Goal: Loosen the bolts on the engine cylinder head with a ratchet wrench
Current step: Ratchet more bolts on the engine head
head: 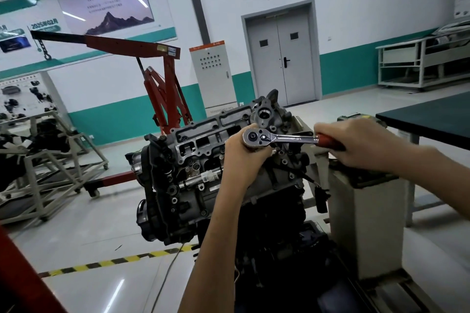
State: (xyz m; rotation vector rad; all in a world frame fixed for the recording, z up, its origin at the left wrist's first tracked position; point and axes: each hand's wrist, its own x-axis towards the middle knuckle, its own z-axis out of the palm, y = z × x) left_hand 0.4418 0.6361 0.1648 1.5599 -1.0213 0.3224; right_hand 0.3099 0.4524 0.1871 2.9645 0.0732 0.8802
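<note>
Nearest the camera, two bare forearms are reaching up and forward over the engine. The left hand is cupping the underside of the ratchet wrench at its round chrome head, fingers curled closed around whatever sits below it; the socket and the bolt itself are hiding behind that hand, so it cannot be told which bolt is engaged. The right hand is wrapping tightly around the red grip at the far end of the handle, which is lying roughly level and pointing toward the person's right. Just beyond the hands, the cylinder head is sitting on top of the engine, tilted on its stand, with its open ports and several small bolt heads showing along the upper face. This looks like the turning step: the left hand is steadying the head on the fastener while the right is placing itself to swing. The next move likely calls for a firm sweep of the handle in the loosening direction, keeping the head pressed square so it is not slipping off. Farther back, a red engine hoist is standing near the wall.
</note>
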